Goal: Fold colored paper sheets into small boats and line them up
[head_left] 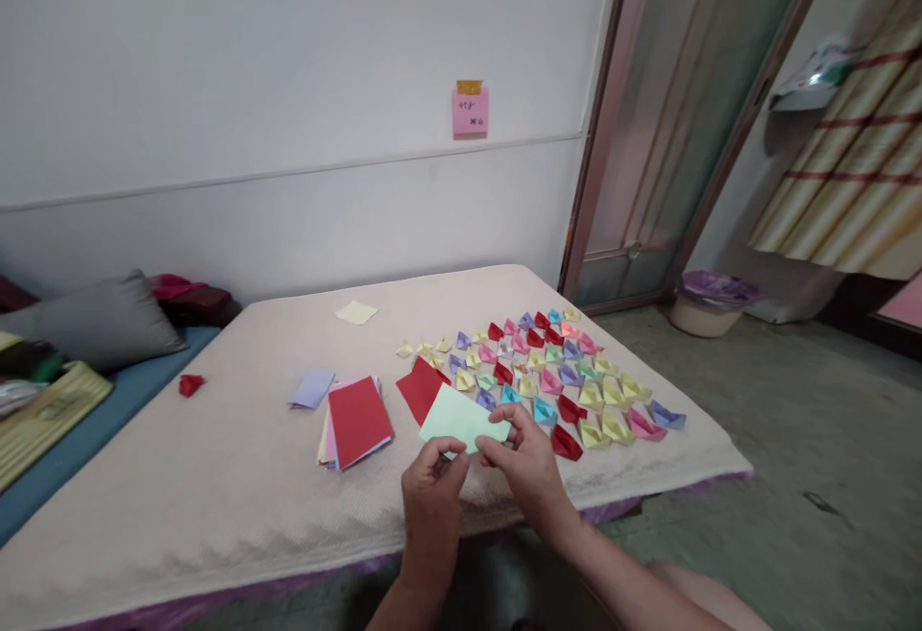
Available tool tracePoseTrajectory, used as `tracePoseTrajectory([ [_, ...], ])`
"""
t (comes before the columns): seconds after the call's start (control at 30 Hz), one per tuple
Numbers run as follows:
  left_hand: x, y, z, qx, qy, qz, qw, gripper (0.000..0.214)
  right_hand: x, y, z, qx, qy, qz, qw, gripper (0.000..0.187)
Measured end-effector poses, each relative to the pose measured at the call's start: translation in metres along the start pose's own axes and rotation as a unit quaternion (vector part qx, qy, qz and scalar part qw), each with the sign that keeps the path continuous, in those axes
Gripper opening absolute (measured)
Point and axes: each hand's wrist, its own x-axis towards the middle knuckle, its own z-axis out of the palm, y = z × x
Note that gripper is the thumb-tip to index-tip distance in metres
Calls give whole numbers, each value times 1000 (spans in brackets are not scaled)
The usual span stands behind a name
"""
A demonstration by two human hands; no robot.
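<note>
Both hands hold a pale green sheet of paper above the front edge of the bed. My left hand pinches its near corner. My right hand pinches its right side. Under the sheet lies a red paper. A stack of coloured papers with a red sheet on top lies to the left. Several small folded paper boats in many colours are spread out on the right of the bed.
The bed has a cream quilted cover. On it lie a lilac sheet, a yellow sheet and a red folded piece. A grey pillow sits at the left. A pink note hangs on the wall. A basin stands on the floor.
</note>
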Motion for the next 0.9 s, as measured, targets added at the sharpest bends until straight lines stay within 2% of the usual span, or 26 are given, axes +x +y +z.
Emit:
tracePoseTrajectory([
  [0.17, 1, -1, 3, -10, 0, 1, 1000, 7, 0, -3, 1, -20, -28, 19, 999, 34],
  [0.37, 6, 0, 3, -69, 52, 7, 996, 13, 6, 2, -3, 59, -17, 4, 998, 35],
  [0.47, 11, 4, 3, -171, 82, -8, 982, 34, 6, 4, -3, 68, -27, 5, 997, 36],
  [0.53, 14, 4, 0, -226, 81, -29, 970, 45, 4, 4, -2, 65, -44, 8, 997, 36],
  [0.7, 17, 0, -8, -272, 21, -136, 952, 32, 0, 10, 2, 50, -100, 1, 994, 35],
  [0.83, 18, 1, -8, -293, 83, -119, 945, 39, -1, 13, 3, 39, -115, -16, 992, 38],
  [0.9, 18, 4, -7, -305, 90, -120, 941, 41, -2, 13, 3, 37, -120, -20, 992, 40],
])
